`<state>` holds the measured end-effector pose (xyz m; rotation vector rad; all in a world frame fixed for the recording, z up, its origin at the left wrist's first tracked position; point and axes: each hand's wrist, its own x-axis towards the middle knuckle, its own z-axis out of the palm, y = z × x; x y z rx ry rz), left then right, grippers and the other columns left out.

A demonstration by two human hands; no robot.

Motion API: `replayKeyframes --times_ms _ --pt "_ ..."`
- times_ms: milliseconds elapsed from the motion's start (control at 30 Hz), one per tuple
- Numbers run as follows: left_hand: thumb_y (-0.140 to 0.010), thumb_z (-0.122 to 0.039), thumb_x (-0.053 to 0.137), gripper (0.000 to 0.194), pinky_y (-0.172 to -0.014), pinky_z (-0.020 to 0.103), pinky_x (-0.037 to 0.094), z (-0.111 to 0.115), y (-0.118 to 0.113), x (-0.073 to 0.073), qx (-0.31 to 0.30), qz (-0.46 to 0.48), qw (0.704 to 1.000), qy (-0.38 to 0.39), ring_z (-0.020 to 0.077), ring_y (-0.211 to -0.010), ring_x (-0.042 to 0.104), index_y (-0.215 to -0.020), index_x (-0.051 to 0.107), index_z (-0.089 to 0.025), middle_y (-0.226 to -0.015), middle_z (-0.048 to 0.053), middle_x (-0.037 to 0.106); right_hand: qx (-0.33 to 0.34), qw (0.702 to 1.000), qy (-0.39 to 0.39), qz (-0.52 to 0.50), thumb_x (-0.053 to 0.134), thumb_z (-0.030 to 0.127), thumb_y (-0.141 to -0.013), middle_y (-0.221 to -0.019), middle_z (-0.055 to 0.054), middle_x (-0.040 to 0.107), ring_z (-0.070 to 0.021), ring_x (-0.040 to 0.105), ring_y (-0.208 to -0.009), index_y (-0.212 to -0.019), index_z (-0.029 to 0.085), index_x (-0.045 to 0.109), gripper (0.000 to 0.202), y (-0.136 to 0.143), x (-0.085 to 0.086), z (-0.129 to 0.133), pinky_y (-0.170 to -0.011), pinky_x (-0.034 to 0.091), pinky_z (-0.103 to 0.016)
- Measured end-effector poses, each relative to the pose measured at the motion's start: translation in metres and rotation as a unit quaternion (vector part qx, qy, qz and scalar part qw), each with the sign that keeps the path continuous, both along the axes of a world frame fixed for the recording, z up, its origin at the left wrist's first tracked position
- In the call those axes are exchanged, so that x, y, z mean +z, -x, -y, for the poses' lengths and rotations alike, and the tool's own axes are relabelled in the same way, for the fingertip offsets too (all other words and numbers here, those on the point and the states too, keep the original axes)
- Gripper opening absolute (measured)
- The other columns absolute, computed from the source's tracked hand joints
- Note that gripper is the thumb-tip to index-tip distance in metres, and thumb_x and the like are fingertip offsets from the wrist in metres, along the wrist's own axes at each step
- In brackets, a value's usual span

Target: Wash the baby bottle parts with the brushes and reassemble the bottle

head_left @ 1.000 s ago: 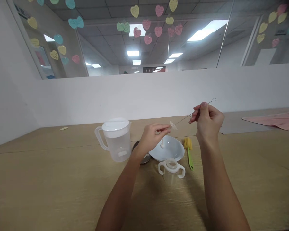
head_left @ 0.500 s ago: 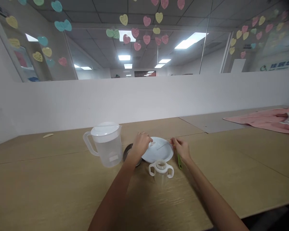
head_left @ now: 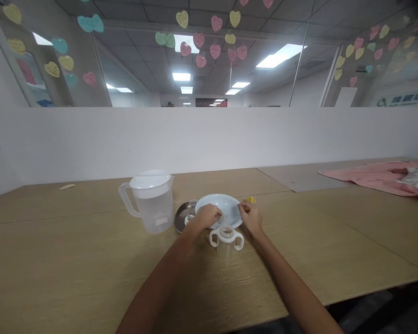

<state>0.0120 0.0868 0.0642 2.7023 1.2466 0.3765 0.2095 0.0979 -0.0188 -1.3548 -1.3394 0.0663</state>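
Scrap: a pale oval bit (head_left: 67,186) lies far left on the table (head_left: 90,260).
Jug: to the left I see a clear jug (head_left: 156,213) with a white lid, upright, handle to the left.
Tray: a dark round tray (head_left: 179,226) sits just right of the jug, small clear and white parts (head_left: 188,219) in it; my left hand partly blocks its right side.
Left hand: my left hand (head_left: 209,216) is over the bowl's left side, fingers drawn narrow on a small clear piece (head_left: 222,219), faint on my feed.
Bowl: the white bowl (head_left: 214,198) stands between my hands.
Cup: a two-handled cup (head_left: 226,240) stands upright, near side, covering part of the bowl's near rim.
Right hand: my right hand (head_left: 250,217) is at the bowl's right rim, pinching a thin wire (head_left: 234,215), hard to make out.
Sponge: yellow (head_left: 251,200), mostly hidden behind my right hand.
Cloth: pink (head_left: 372,178), far right.
Writing: jug sticker (head_left: 164,221), unreadable; heart notes (head_left: 215,51) on the glass, too small; blue characters on the right-hand sign (head_left: 406,98), too blurred.
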Motion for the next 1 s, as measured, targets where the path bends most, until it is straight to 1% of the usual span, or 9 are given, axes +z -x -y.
replayKeyframes --times_ms 133,233,333,400,500,633,733,900,1000 --pt "-0.082 -0.017 0.048 0.022 -0.065 0.022 0.041 -0.004 0.004 0.002 -0.023 0.058 0.998 0.002 0.0145 -0.069 0.057 -0.078 0.070 -0.015 -0.073 0.003 0.068 -0.002 1.000 -0.001 0.017 0.045 0.042 -0.078 -0.082 -0.010 0.067 -0.0238 0.057 -0.080 -0.073 0.017 0.066 0.033 0.001 -0.003 -0.001 -0.078 0.044 -0.039" --pt "-0.086 -0.019 0.042 0.026 -0.065 0.022 0.040 -0.003 0.006 0.014 -0.027 0.110 0.993 -0.013 0.0142 -0.070 0.055 -0.083 0.067 -0.014 -0.078 0.004 0.067 0.001 1.000 0.000 0.019 0.043 0.039 -0.080 -0.083 -0.009 0.066 -0.0230 0.057 -0.081 -0.074 0.018 0.064 0.031 0.001 -0.005 -0.002 -0.077 0.044 -0.038" --pt "-0.089 -0.025 0.039 0.028 -0.065 0.023 0.039 0.006 0.008 0.035 -0.031 0.158 0.987 -0.027 0.0138 -0.069 0.053 -0.086 0.065 -0.014 -0.078 0.003 0.066 0.012 1.000 0.003 0.022 0.043 0.037 -0.080 -0.081 -0.008 0.065 -0.0221 0.056 -0.079 -0.073 0.018 0.063 0.029 0.000 -0.007 -0.001 -0.076 0.044 -0.036" --pt "-0.088 -0.030 0.040 0.029 -0.066 0.023 0.040 0.018 0.009 0.051 -0.042 0.218 0.975 -0.023 0.0136 -0.069 0.053 -0.088 0.065 -0.014 -0.077 0.002 0.065 0.018 1.000 0.004 0.023 0.043 0.036 -0.080 -0.081 -0.008 0.065 -0.0220 0.056 -0.079 -0.074 0.018 0.063 0.028 0.000 -0.007 -0.002 -0.076 0.044 -0.036" --pt "-0.086 -0.032 0.044 0.028 -0.066 0.022 0.042 0.042 0.013 0.075 -0.067 0.302 0.951 0.014 0.0139 -0.073 0.055 -0.089 0.065 -0.014 -0.078 0.001 0.065 0.022 0.999 0.005 0.023 0.044 0.036 -0.080 -0.084 -0.009 0.065 -0.0222 0.057 -0.081 -0.075 0.018 0.064 0.027 -0.001 -0.008 -0.003 -0.077 0.044 -0.036" --pt "-0.085 -0.030 0.046 0.027 -0.069 0.023 0.044 0.070 0.017 0.098 -0.078 0.331 0.939 0.055 0.0159 -0.079 0.059 -0.093 0.067 -0.014 -0.082 0.002 0.067 0.024 0.999 0.013 0.030 0.045 0.038 -0.080 -0.084 -0.009 0.065 -0.0220 0.057 -0.082 -0.075 0.019 0.064 0.028 -0.003 -0.007 -0.003 -0.079 0.044 -0.036" --pt "-0.085 -0.029 0.046 0.028 -0.070 0.024 0.045 0.081 0.018 0.105 -0.083 0.317 0.943 0.067 0.0166 -0.082 0.060 -0.095 0.068 -0.015 -0.084 0.003 0.068 0.025 0.998 0.026 0.055 0.047 0.041 -0.081 -0.088 -0.009 0.065 -0.0227 0.057 -0.087 -0.075 0.019 0.067 0.030 -0.005 -0.007 -0.002 -0.083 0.044 -0.038" --pt "-0.086 -0.027 0.047 0.027 -0.068 0.022 0.043 0.083 0.017 0.106 -0.114 0.297 0.944 0.086 0.0142 -0.079 0.058 -0.099 0.068 -0.015 -0.088 0.002 0.068 0.079 0.986 0.050 0.134 0.057 0.041 -0.075 -0.122 -0.010 0.056 -0.0277 0.045 -0.116 -0.062 0.020 0.069 0.028 -0.006 -0.009 -0.001 -0.101 0.031 -0.046" --pt "-0.086 -0.028 0.046 0.027 -0.065 0.021 0.041 0.084 0.016 0.105 -0.128 0.281 0.946 0.097 0.0131 -0.075 0.056 -0.099 0.068 -0.016 -0.085 0.001 0.067 0.089 0.987 0.067 0.118 0.064 0.033 -0.067 -0.120 -0.010 0.057 -0.0271 0.047 -0.113 -0.054 0.019 0.065 0.019 -0.006 -0.008 0.000 -0.099 0.033 -0.044"
